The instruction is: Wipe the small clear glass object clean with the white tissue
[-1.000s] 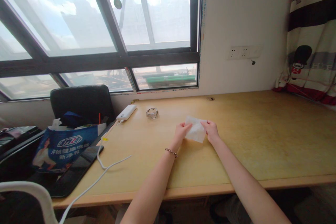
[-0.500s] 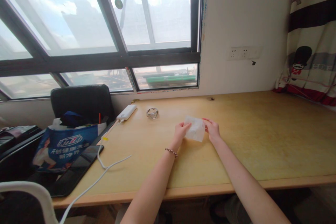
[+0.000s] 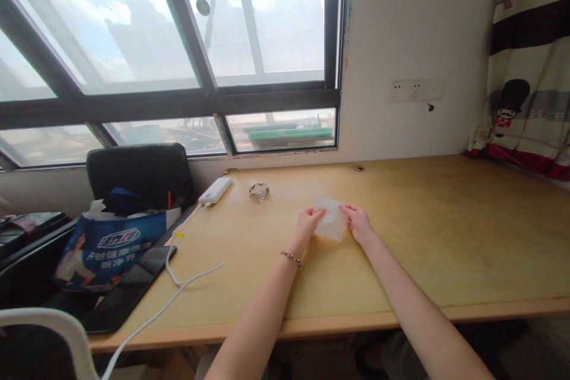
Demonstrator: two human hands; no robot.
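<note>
A thin, whitish, see-through square sheet (image 3: 331,224), tissue-like, is held up between my two hands above the table. My left hand (image 3: 308,222) pinches its left edge, thumb on top. At the sheet's right edge my right hand (image 3: 357,222) closes thumb and fingers on it. Whether it is tissue, paper or thin plastic I cannot make out. Farther back and to the left, a silvery bracelet-like ring (image 3: 259,192) lies on the tabletop.
Left on the table (image 3: 427,249) lie a white power bank (image 3: 215,190), a white cable (image 3: 180,285) and a black tablet (image 3: 133,288). A blue bag (image 3: 116,249) sits on a black chair (image 3: 140,169) beyond the left edge. The window and wall bound the back.
My right hand has shifted slightly left and now grips the sheet's right edge with thumb and fingers closer together. My left hand stays almost still.
</note>
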